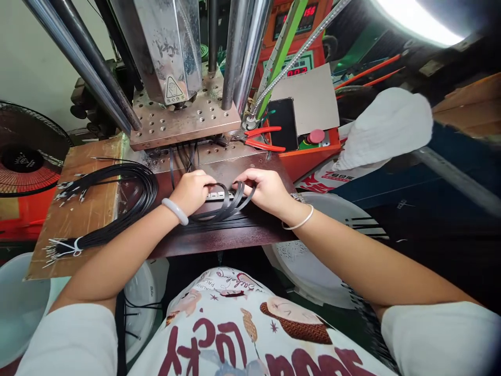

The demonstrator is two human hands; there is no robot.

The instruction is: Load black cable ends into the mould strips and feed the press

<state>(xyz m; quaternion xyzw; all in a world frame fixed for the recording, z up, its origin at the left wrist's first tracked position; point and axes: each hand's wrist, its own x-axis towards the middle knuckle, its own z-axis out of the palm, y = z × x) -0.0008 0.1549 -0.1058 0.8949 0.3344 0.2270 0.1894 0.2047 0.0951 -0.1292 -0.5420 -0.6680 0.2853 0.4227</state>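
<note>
Both hands are at the front of a press table, close together. My left hand [193,192] is closed, its thumb and fingers pinching black cable at the left end of a small metal mould block [215,196]. On the other side of the block my right hand [270,192] is closed round looped black cables [230,204], which arch between the two hands. The fingertips and the cable ends under them are partly hidden. A coiled bundle of black cables [145,183] with bare pale ends, tied with a white tie, lies left of my left hand.
The press's upper plate [186,125] hangs just beyond my hands. Red-handled cutters [264,141] lie behind my right hand. An orange control box with a red button [316,136] stands to the right. A fan [27,151] stands left; white tubs [313,271] sit below the table.
</note>
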